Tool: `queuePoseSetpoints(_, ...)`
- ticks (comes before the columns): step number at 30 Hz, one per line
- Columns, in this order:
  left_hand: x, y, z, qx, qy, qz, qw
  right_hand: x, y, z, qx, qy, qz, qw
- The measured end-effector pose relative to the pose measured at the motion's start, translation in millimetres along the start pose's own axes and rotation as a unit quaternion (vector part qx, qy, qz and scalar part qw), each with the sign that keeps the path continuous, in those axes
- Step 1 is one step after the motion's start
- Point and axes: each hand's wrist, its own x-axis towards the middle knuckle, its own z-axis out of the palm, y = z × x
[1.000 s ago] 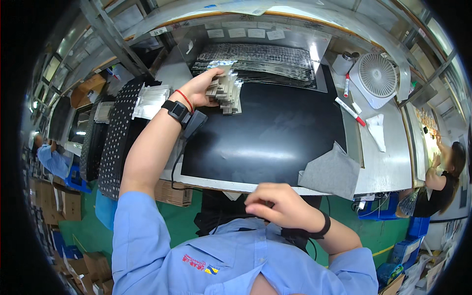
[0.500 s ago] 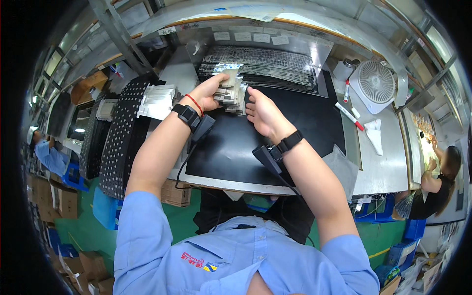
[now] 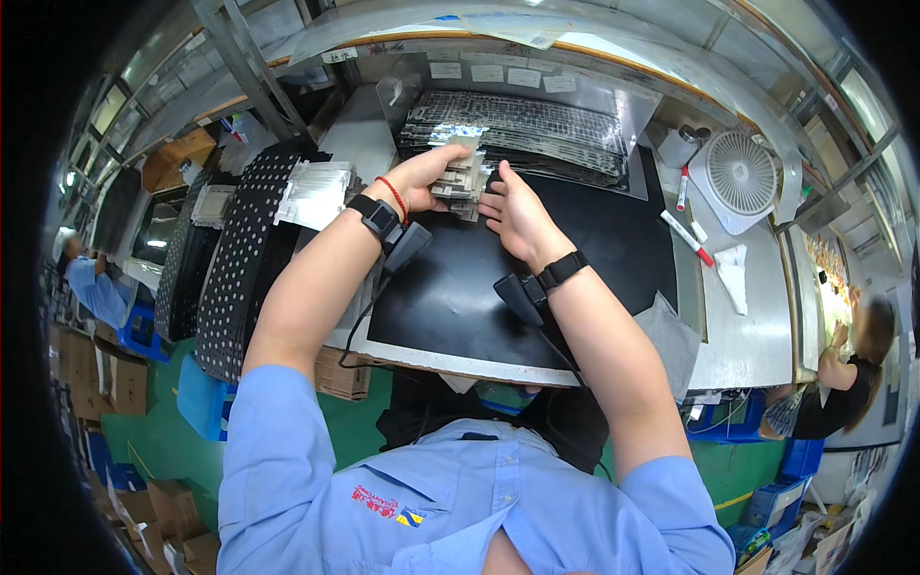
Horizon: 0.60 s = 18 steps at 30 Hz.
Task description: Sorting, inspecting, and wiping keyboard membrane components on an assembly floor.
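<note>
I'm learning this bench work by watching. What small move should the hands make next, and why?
Probably press the right hand gently against the stack of silvery strips: its ends jut out unevenly, the left hand grips its opposite side, and the right hand is open close beside it.

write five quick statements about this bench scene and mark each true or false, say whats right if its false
1. The left hand holds a bundle of strips. True.
2. The right hand is clenched in a fist. False: it is open, its fingers beside the strips.
3. The fan stands left of the black mat. False: it stands right of it.
4. A grey cloth lies at the mat's near right corner. True.
5. The red bracelet is on the right wrist. False: it is on the left one.
</note>
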Motion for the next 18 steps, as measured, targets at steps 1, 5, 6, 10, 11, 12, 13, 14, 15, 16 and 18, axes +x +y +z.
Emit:
queuePoseSetpoints(1, 3, -1, -3, -0.006, -0.012, -0.005, 1.0, 0, 1, -4, 0.009, 0.005, -0.007, 1.0)
queuePoseSetpoints(5, 7, -6, -3, -0.036, 0.001, 0.003, 0.999, 1, 4, -17, 0.005, 0.066, -0.069, 0.995)
queuePoseSetpoints(6, 7, -9, -1, -0.057, -0.007, 0.007, 0.998, 3, 1, -17, 0.005, 0.066, -0.07, 0.995)
queuePoseSetpoints(10, 16, -19, -2, -0.075, -0.008, 0.045, 0.996, 19, -8, -22, 0.085, 0.005, -0.018, 0.996)
queuePoseSetpoints(11, 17, -22, -1, -0.087, 0.02, 0.063, 0.994, 25, -9, -25, 0.099, 0.0, 0.0, 0.995)
queuePoseSetpoints(12, 15, -23, 5, -0.088, 0.018, 0.064, 0.994, 28, -10, -27, 0.111, -0.002, 0.018, 0.994)
queuePoseSetpoints(13, 13, -23, 11, -0.087, 0.036, 0.078, 0.992, 30, -12, -29, 0.143, -0.016, 0.023, 0.989)
queuePoseSetpoints(14, 10, -24, 17, -0.086, 0.054, 0.093, 0.99, 32, -13, -31, 0.142, -0.014, 0.021, 0.99)
queuePoseSetpoints(15, 4, -26, 23, -0.081, 0.067, 0.094, 0.99, 32, -14, -29, 0.195, 0.002, 0.016, 0.981)
queuePoseSetpoints(16, -4, -29, 28, -0.087, 0.047, 0.11, 0.989, 32, -15, -28, 0.248, 0.018, 0.012, 0.969)
queuePoseSetpoints(18, -23, -38, 42, -0.081, 0.049, 0.157, 0.983, 29, -16, -29, 0.257, 0.023, -0.009, 0.966)
